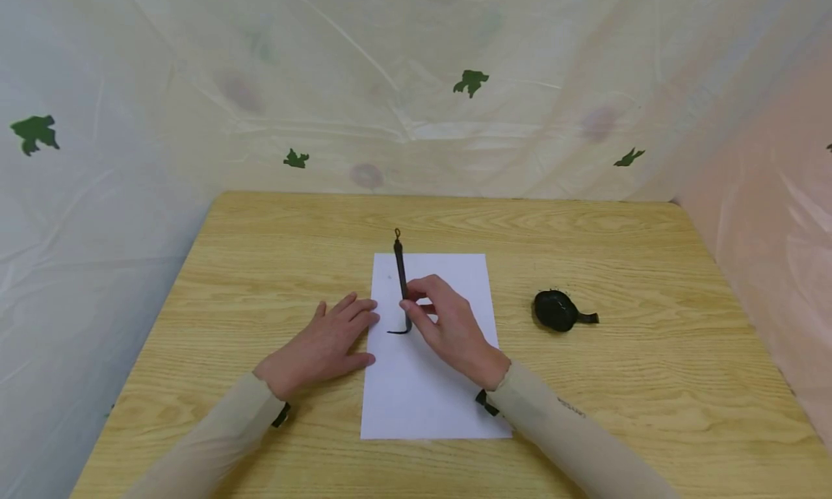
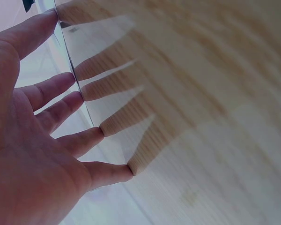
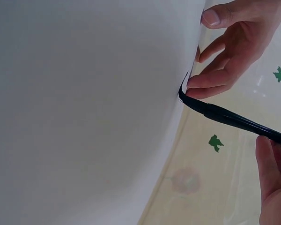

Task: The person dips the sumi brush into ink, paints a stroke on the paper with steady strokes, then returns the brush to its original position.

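Note:
A dark calligraphy brush (image 1: 399,262) with a hanging loop at its top stands nearly upright over a white sheet of paper (image 1: 435,405). My right hand (image 1: 451,329) pinches its handle between thumb and fingers. In the right wrist view the bent bristles of the brush (image 3: 234,120) touch the paper. A short black ink stroke (image 1: 396,332) runs left from the tip. My left hand (image 1: 318,351) lies with fingers spread, its fingertips on the sheet's left edge. The left wrist view shows the fingers of the left hand (image 2: 37,145) extended against the surface.
On the wooden table (image 1: 260,246), right of the paper, sits a small black dish (image 1: 555,311) with a short handle, dark specks beside its rim. Pale sheeting (image 1: 390,51) with green bird-like shapes hangs behind and along the sides.

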A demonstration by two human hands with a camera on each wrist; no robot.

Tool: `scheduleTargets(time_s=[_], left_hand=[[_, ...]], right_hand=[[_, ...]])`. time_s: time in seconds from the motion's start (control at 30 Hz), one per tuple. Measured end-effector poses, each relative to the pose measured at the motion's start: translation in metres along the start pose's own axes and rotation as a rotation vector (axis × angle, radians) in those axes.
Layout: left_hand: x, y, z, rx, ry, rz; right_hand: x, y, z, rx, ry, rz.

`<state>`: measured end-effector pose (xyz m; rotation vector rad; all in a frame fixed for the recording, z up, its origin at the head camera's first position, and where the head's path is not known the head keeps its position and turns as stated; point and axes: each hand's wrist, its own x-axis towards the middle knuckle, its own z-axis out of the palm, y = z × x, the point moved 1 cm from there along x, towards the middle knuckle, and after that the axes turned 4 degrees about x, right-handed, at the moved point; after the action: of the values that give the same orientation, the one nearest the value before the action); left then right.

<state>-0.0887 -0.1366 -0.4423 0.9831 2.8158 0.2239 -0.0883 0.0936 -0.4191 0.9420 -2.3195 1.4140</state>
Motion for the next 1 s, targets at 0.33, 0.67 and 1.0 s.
scheduleTargets(time_s=[0.33,0.67,1.0], left_hand=[[0.0004,0.0003,-0.0014,0.004,-0.011,-0.007],[-0.0006,0.0005,-0.0023,0.006,-0.008,-0.006],[-0.0015,0.0009,-0.0015,0.003,-0.016,-0.012]], right_hand=[[-0.0002,-0.0003,-0.0030,-0.007,0.005,-0.001],[-0.0019,-0.0002,-0.0042,0.002,0.011,0.017],[-0.0043,-0.0015,-0.0089,-0.005,0.033,0.021]])
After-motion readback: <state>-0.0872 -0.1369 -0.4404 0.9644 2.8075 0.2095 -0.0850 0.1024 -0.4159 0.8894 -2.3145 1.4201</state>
